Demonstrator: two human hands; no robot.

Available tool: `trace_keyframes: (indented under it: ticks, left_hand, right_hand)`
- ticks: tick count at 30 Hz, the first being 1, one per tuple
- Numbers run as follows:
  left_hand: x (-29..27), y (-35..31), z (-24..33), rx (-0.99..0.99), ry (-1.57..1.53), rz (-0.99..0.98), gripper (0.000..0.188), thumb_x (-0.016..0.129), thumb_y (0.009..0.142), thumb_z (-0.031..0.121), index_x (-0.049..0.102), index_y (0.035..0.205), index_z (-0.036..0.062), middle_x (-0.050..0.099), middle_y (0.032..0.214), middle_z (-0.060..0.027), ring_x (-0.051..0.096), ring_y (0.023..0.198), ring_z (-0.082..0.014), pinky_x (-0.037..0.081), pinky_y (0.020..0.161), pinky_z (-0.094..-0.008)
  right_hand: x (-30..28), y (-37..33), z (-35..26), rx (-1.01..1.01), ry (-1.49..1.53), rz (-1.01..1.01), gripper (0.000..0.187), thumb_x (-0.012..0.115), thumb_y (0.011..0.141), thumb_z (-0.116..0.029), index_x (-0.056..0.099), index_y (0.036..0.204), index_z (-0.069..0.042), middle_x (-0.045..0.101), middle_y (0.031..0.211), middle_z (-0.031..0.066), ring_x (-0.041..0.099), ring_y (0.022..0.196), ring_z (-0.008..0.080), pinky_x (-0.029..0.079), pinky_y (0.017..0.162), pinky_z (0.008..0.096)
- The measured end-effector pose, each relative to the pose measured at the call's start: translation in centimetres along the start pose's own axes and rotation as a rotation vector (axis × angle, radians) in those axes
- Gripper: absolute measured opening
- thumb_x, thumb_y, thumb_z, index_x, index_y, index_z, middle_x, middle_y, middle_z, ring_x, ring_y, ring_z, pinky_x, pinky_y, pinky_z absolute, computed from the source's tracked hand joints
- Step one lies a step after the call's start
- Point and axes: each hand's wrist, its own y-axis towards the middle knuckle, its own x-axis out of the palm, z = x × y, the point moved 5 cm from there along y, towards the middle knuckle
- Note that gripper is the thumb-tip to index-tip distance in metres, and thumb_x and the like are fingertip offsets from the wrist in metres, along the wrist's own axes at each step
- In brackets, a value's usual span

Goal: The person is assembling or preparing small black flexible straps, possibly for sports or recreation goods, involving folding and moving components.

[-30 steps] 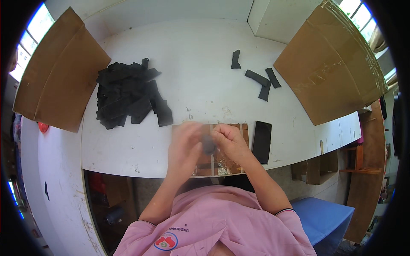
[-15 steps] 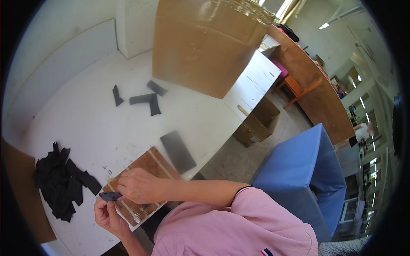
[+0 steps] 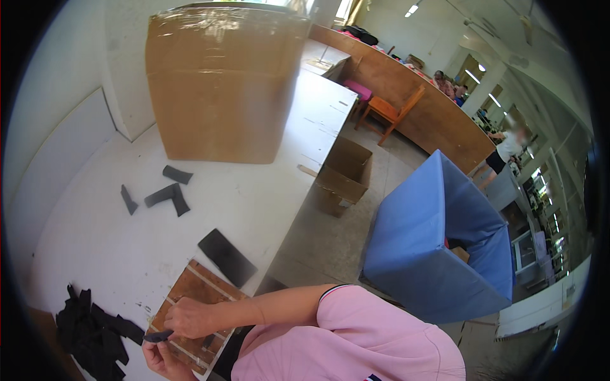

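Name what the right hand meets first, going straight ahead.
The right hand would first meet the dark piece it touches; beyond that, probably the black pile, though depth is unclear.

Bare tabletop [image 3: 254,197] leaves passage between phone [image 3: 227,257] and carton [image 3: 219,114].

Worktop [image 3: 254,197] brightly lit, palest toward its far right corner. Window [image 3: 343,11] overexposed; glare on the tape atop the cardboard box [image 3: 222,120]. Ceiling light [image 3: 412,11] lit. Fisheye curvature pronounced, corners black. Distant background soft, lacking detail.
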Motion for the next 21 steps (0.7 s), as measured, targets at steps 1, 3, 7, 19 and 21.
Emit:
trace_keyframes:
  ticks: [1,3,7,19,21]
  left_hand:
    - [0.0,0.2,0.7,0.001,0.016,0.041,0.018,0.058,0.08,0.017,0.05,0.085,0.0017,0.054,0.083,-0.0067,0.05,0.075,-0.0116,0.041,0.069,-0.0241]
    - [1.0,0.9,2.2,-0.057,-0.078,0.012,0.021,0.052,0.079,0.009,0.051,0.097,-0.0031,0.058,0.086,-0.015,0.057,0.078,-0.0261,0.049,0.067,-0.0334]
    - [2.1,1.6,4.1,0.072,0.077,-0.069,0.023,0.05,0.081,0.012,0.053,0.096,-0.006,0.058,0.089,-0.0148,0.057,0.077,-0.0252,0.048,0.068,-0.0317]
    - [1.3,1.1,2.7,-0.012,-0.038,-0.085,0.029,0.055,0.079,0.018,0.053,0.097,-0.0044,0.058,0.089,-0.013,0.057,0.077,-0.0245,0.046,0.07,-0.0366]
    - [0.8,1.2,2.3,-0.063,-0.104,-0.041,0.029,0.056,0.078,0.01,0.049,0.102,-0.0048,0.058,0.091,-0.0135,0.057,0.083,-0.0238,0.046,0.077,-0.035]
  right_hand:
    - [0.0,0.0,-0.1,0.016,-0.018,0.01,0.026,0.059,0.071,-0.025,0.049,0.06,-0.004,0.05,0.055,0.0087,0.054,0.057,0.0269,0.042,0.05,0.0373]
    - [0.2,0.5,-0.5,0.058,-0.03,-0.117,0.025,0.059,0.071,-0.026,0.051,0.062,-0.004,0.05,0.056,0.009,0.054,0.058,0.0271,0.042,0.05,0.0375]
    - [-1.0,0.8,-0.8,0.095,-0.084,-0.088,0.027,0.059,0.07,-0.028,0.053,0.061,-0.003,0.053,0.06,0.0089,0.055,0.062,0.0271,0.043,0.052,0.036]
    - [-0.6,0.5,-1.1,0.108,-0.039,-0.034,0.024,0.059,0.07,-0.026,0.053,0.061,-0.004,0.053,0.057,0.0095,0.056,0.058,0.0272,0.042,0.049,0.0362]
    - [-0.6,0.9,-1.5,0.086,-0.063,-0.07,0.023,0.059,0.069,-0.025,0.053,0.063,-0.004,0.053,0.058,0.0094,0.056,0.059,0.0267,0.042,0.05,0.0359]
